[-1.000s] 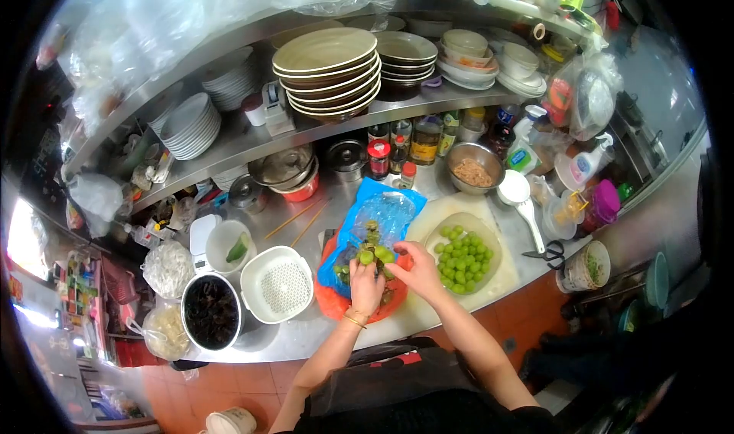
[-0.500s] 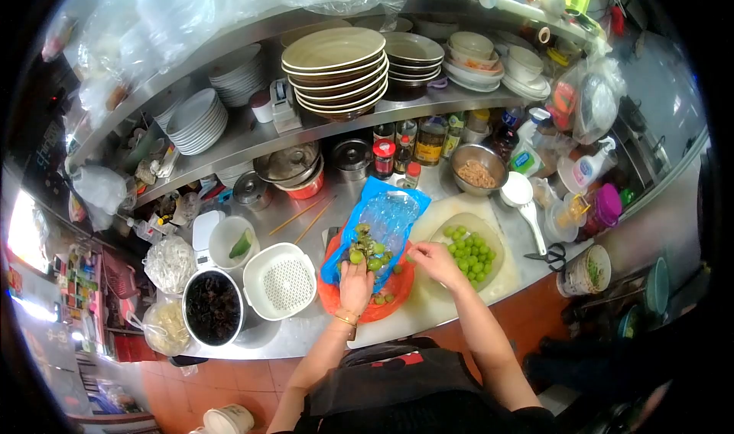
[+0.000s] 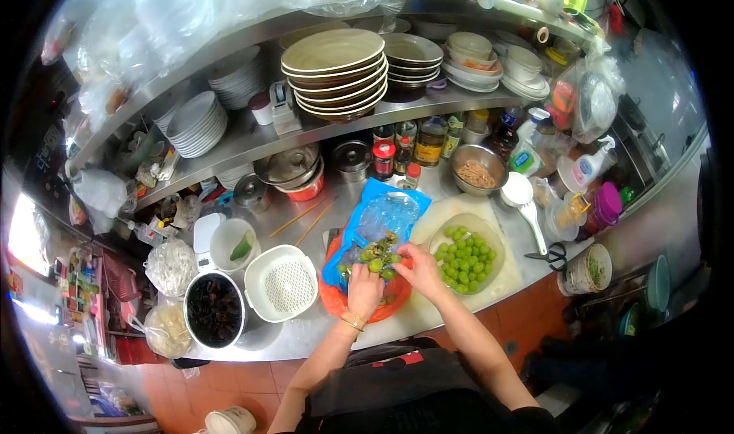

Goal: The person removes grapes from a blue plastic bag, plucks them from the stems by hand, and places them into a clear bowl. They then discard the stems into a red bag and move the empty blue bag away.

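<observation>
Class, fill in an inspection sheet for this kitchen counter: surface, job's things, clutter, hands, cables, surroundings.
Surface: steel counter, crowded; a pale cutting board lies under the bowl.
Job's things: bunch of green fruit over a blue bag and an orange bag; bowl of loose green fruit beside them.
Clutter: white basket, scissors, bottles.
Hands: left hand grips the bunch; right hand touches it with its fingertips.
Cables: nothing seen.
Surroundings: shelf with stacked plates; red tiled floor.
</observation>
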